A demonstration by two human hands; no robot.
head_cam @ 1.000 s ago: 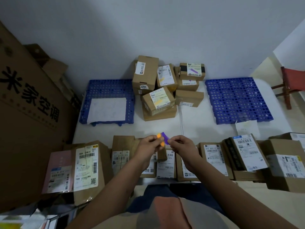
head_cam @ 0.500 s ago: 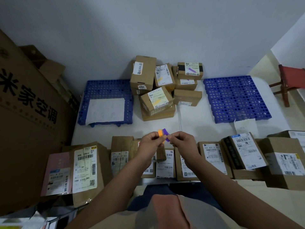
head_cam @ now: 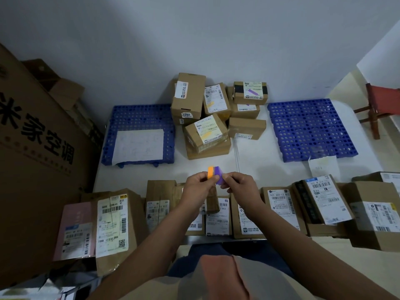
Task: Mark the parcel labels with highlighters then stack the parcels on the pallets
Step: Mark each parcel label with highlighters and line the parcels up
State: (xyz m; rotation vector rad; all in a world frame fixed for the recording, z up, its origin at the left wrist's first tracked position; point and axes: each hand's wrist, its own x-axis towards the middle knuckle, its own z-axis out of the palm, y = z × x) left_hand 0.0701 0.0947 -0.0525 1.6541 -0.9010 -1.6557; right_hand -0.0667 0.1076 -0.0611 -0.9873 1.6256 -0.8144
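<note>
Both hands meet in mid-air above the near row of parcels (head_cam: 279, 211). The left hand (head_cam: 198, 187) curls its fingers round an orange highlighter (head_cam: 210, 172), and the right hand (head_cam: 240, 186) pinches a purple highlighter (head_cam: 218, 175); the two markers touch side by side, their ends sticking up between the hands. Which hand bears more of each marker is hard to tell, as the fingers hide the lower parts.

The near row runs from a pink parcel (head_cam: 75, 230) at the left to a brown box (head_cam: 378, 215) at the right, labels facing up. Farther back, a pile of boxes (head_cam: 207, 131) sits on the white floor between two blue pallets; some labels there carry yellow or purple strokes. The left pallet (head_cam: 138, 118) holds a white sheet (head_cam: 138, 146); the right pallet (head_cam: 309, 128) lies near a red chair (head_cam: 383, 105). A small white paper (head_cam: 323, 167) lies just in front of the right pallet. A large carton (head_cam: 36, 148) with black characters stands at the left
</note>
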